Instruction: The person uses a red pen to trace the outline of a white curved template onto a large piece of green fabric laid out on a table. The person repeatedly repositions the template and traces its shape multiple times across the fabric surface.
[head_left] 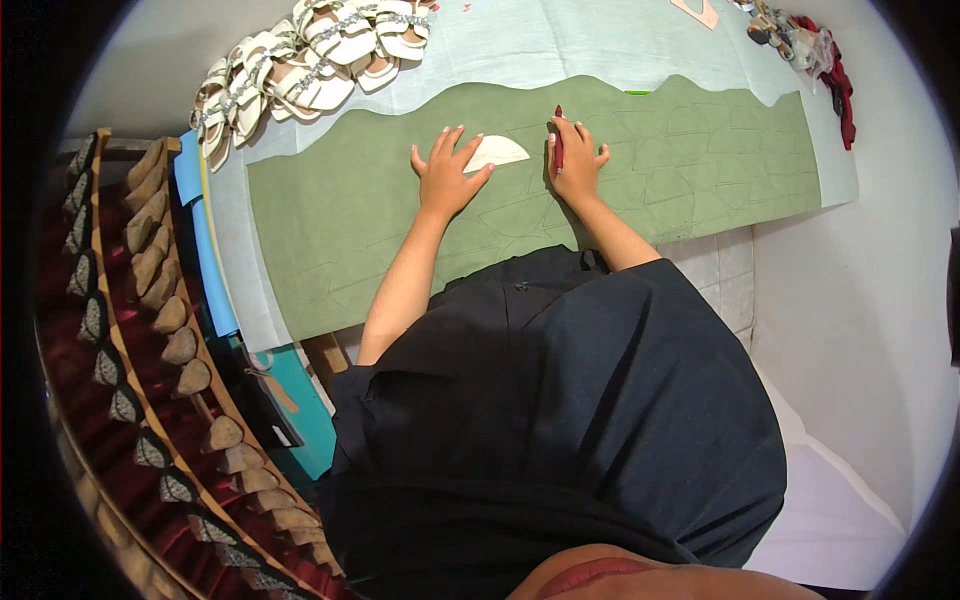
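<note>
A wide green sheet (340,220) with a wavy far edge lies across the table, and rows of thin outlines are drawn on it. On its middle rests a cream half-round template (503,151) with a faint line across it. My left hand (447,187) lies spread beside the template's left end, its thumb and fingers at the template's edge. To the right of the template, my right hand (577,178) is closed around a dark red pen (559,152), which stands nearly upright in view. The pen's writing tip cannot be made out.
White sandals (320,60) are heaped at the far left on the pale table cover (500,45). Small mixed items (795,45) lie at the far right, near a cut-out piece (695,12). A rack of wooden shoe lasts (180,345) stands left; a white wall (860,270) rises right.
</note>
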